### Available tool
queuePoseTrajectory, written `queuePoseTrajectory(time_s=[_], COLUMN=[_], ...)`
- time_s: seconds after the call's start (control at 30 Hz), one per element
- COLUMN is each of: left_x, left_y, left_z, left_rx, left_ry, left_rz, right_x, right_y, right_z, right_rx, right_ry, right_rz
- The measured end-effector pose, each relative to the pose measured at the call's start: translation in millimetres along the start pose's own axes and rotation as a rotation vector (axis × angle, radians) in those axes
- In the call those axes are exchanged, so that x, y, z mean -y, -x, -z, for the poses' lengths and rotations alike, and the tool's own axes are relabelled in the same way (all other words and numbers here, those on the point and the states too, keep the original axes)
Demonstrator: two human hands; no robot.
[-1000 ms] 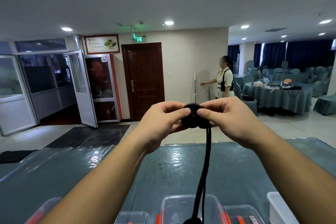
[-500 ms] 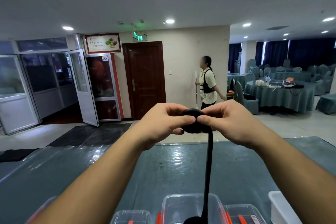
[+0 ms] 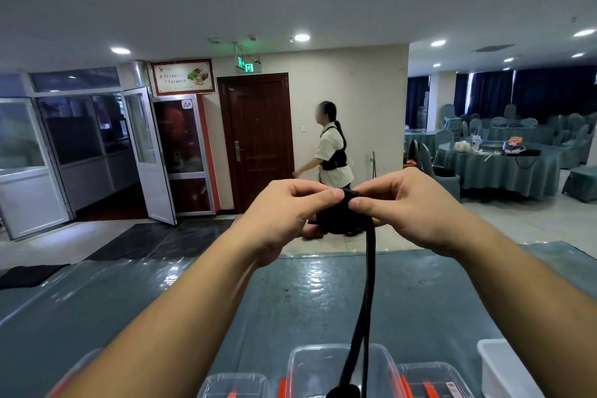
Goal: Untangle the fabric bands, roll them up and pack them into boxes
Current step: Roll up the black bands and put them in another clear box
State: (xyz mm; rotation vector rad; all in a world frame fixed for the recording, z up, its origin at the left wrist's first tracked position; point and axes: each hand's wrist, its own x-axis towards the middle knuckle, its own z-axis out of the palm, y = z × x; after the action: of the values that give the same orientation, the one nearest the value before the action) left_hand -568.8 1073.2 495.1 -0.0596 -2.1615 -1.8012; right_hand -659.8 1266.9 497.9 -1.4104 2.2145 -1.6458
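A black fabric band is partly wound into a round roll, held up at chest height above the table. My left hand pinches the roll from the left with thumb and curled fingers. My right hand pinches it from the right. The loose tail of the band hangs straight down to the bottom edge of the view, over a clear plastic box with orange clips.
More clear boxes and a white tub stand along the near edge of the table, which has a grey-green cover under shiny plastic. Beyond it a person walks past a brown door; draped banquet tables fill the right.
Both hands kept turning the roll, which sits slightly lower and looks a little fuller. The person in the background walked left toward the door.
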Motion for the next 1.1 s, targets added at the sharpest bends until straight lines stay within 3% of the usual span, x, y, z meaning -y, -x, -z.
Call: queuePoseTrajectory(time_s=[0.27, 0.37, 0.5, 0.57, 0.73, 0.8, 0.93, 1.1], left_x=[4, 4, -5, -5, 2, 4, 1, 1], left_y=[-2, -1, 2, 0, 0, 0, -3, -3], left_z=[-1, 0, 3, 5, -3, -5, 0, -7], left_rx=[-0.051, -0.018, 0.049, 0.03, -0.053, -0.035, -0.026, -0.085], left_ry=[0.128, 0.094, -0.134, -0.105, 0.244, 0.237, 0.006, 0.194], left_rz=[0.026, 0.037, 0.019, 0.006, 0.062, 0.066, -0.03, -0.045], right_x=[-8, -7, 2, 3, -4, -4, 1, 1], right_y=[3, 4, 2, 1, -2, -2, -1, -3], right_z=[-11, -6, 2, -2, -11, -8, -2, -12], right_rx=[-0.129, -0.071, 0.068, 0.004, -0.184, -0.161, -0.068, -0.188], right_ry=[-0.128, -0.078, 0.127, 0.046, -0.192, -0.151, -0.032, -0.276], right_rz=[-0.013, -0.019, -0.03, -0.006, -0.01, -0.013, -0.02, -0.011])
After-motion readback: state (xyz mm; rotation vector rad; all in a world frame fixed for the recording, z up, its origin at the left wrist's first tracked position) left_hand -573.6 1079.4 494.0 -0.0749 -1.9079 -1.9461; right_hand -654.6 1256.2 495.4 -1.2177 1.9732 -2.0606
